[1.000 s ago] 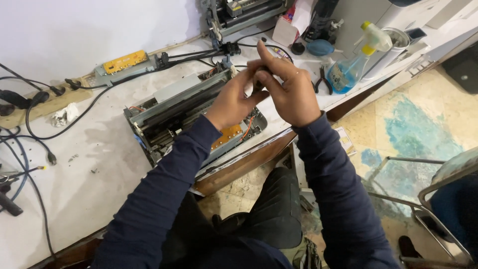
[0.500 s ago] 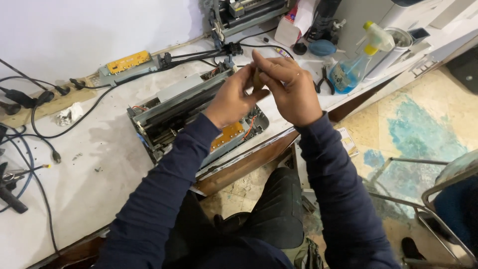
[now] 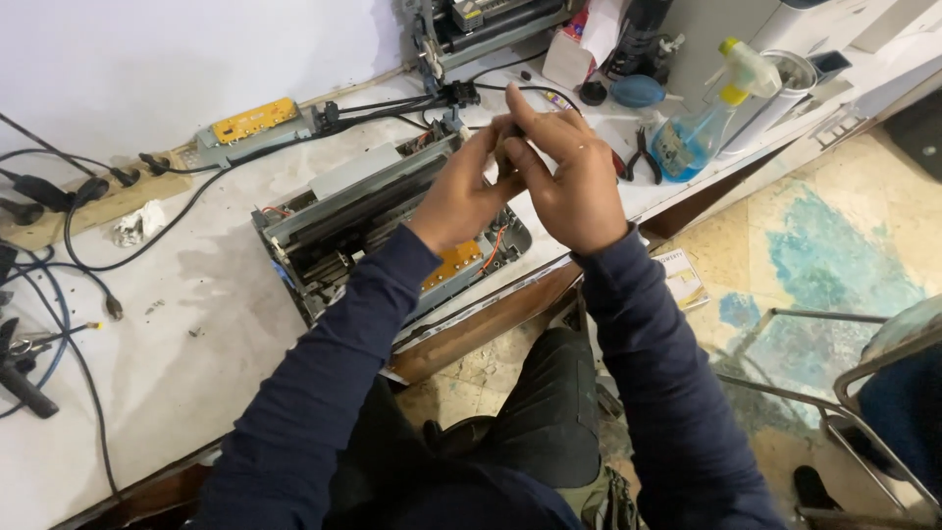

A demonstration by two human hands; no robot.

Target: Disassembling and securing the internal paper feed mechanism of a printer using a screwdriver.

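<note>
A big white table [image 3: 177, 324] fills the left side of the view. On it lies an opened printer body [image 3: 363, 221], grey, with its cover off and an orange board showing at the front. It looks heavy and stiff, with thin wires and small parts inside that could break. I think it is best held by its strong outer frame, not by the insides.

Behind it sits a yellow power strip [image 3: 250, 123] with black cables. To the right stands a blue spray bottle [image 3: 692, 132].

Both hands are lifted just above the printer body and touch each other. The left hand [image 3: 461, 196] and the right hand [image 3: 569, 182] pinch a small dark part [image 3: 512, 131] between their fingertips. It looks tiny and light, easy to drop.
</note>
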